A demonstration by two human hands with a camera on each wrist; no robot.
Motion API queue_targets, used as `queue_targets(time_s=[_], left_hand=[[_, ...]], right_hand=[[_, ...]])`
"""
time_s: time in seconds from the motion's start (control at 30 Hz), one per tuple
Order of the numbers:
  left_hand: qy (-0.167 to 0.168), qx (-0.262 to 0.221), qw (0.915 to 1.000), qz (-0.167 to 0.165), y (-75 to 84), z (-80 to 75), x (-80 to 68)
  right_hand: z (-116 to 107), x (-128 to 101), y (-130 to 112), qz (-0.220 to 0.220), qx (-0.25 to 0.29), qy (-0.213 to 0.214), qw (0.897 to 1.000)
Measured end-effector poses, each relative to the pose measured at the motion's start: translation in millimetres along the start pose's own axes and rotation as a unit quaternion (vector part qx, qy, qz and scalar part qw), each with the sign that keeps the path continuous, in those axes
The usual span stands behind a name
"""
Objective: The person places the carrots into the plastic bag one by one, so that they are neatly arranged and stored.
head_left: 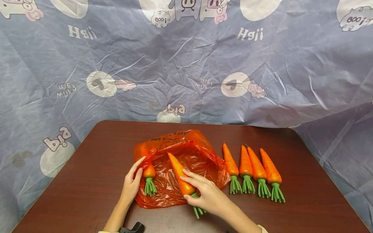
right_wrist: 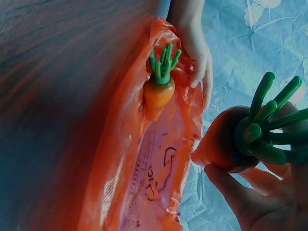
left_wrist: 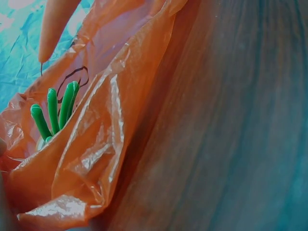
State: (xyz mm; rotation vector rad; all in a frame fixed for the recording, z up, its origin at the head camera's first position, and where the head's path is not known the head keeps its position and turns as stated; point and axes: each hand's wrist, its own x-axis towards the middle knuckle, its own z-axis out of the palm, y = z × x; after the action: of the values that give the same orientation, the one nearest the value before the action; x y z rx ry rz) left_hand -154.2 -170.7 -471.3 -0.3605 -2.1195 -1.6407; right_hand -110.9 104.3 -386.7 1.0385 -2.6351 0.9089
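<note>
Two hands: right hand (head_left: pixel 208 197) fingers grip carrot (head_left: pixel 180 174) over bag (head_left: pixel 201 161); left hand (head_left: pixel 131 184) fingers straight, on bag edge.

Makeshift staged setup, cartoon-print sheet backdrop (head_left: pixel 186 64), brown table (head_left: pixel 87 181)
</note>
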Motion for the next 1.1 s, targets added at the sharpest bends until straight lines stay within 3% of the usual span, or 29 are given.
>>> queue_targets(time_s=[0.17,0.33,0.53,0.93,1.1], left_hand=[[0.009,-0.002,0.9999,0.005,9.1,1.1,0.8],[0.007,-0.001,1.0,0.003,23.2,1.1,1.3],[0.005,-0.002,1.0,0.005,27.8,1.5,2.0],[0.003,-0.007,0.9999,0.006,27.6,1.2,2.1],[0.005,-0.001,1.0,0.001,10.9,1.0,1.3]], right_hand=[[8.4,7.8,-1.4,0.033,0.019,-0.044,0.998],[18.4,17.6,1.8,0.037,0.015,-0.053,0.998],[31.1,32.1,6.7,0.049,0.028,-0.066,0.996],[58.6,60.9,13.7,0.078,0.041,-0.068,0.994],[65.8,71.4,15.8,0.088,0.055,-0.068,0.992]])
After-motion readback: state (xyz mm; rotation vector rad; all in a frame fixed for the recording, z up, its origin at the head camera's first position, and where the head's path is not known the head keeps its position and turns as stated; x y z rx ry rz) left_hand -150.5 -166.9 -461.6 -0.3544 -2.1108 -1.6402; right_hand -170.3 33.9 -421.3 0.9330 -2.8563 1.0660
